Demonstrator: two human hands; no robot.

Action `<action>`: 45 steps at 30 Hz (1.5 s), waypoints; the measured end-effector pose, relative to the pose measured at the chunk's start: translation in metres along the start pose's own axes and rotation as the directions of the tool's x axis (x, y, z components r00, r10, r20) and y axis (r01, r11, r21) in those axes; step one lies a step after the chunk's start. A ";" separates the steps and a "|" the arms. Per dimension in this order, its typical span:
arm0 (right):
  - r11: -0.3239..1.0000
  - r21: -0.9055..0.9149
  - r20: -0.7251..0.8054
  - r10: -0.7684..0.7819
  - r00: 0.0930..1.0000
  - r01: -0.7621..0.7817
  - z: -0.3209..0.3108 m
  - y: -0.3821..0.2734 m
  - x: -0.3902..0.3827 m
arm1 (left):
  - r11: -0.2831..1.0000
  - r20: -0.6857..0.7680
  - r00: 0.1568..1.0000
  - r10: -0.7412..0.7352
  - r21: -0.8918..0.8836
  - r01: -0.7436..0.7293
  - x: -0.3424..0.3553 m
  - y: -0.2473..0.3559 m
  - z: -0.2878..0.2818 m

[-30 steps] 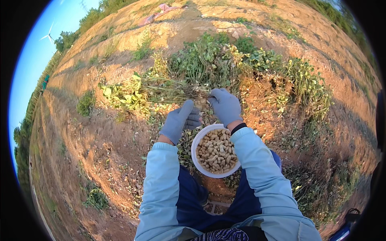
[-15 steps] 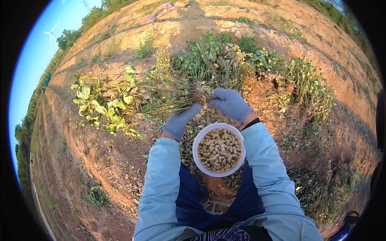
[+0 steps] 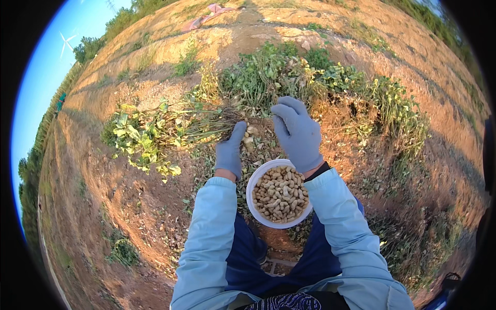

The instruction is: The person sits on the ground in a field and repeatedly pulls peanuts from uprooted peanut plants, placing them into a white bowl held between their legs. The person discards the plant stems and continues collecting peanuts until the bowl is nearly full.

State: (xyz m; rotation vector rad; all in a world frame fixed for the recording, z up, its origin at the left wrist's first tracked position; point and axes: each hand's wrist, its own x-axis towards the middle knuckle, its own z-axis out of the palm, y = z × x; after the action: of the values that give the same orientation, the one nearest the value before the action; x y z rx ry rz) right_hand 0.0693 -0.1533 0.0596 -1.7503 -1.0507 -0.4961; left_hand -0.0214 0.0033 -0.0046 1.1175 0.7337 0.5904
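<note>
the left gloved grip (image 3: 231, 150) was closed around the root end of the uprooted leafy green peanut plant (image 3: 155, 132), whose long axis ran toward frame left. the right gloved grip (image 3: 298, 134), fingers spread, hovered above the white round bowl of peanuts (image 3: 279, 194).

Both hands wear matt grey-blue knit-cloth gloves, the left hand (image 3: 229, 152) and the right hand (image 3: 298, 133), with soft light-blue cloth sleeves (image 3: 212, 232). The bowl (image 3: 254, 181) looks like smooth white plastic, holding rough, tan, dull-shelled peanuts (image 3: 280, 193). The leafy plant (image 3: 155, 132) has matt green leaves over dry, crumbly soil (image 3: 129, 201).
</note>
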 end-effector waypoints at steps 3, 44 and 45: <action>0.992 0.124 0.120 -0.042 0.992 0.027 0.012 0.004 -0.021 | 0.994 0.003 0.999 0.038 -0.099 -0.037 0.001 -0.001 0.004; 0.241 0.605 0.452 0.681 0.576 -0.759 0.056 0.016 -0.042 | 0.993 -0.041 0.994 -0.097 0.070 0.100 -0.015 -0.010 0.022; 0.212 0.628 0.452 0.684 0.573 -0.749 0.056 0.016 -0.043 | 0.990 -0.066 0.993 -0.097 0.096 0.103 -0.014 -0.012 0.021</action>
State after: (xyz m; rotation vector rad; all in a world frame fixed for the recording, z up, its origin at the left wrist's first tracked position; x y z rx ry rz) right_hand 0.0520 -0.1232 -0.0036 -1.2090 -0.2400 0.6115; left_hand -0.0127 -0.0232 -0.0073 1.1511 0.8753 0.5095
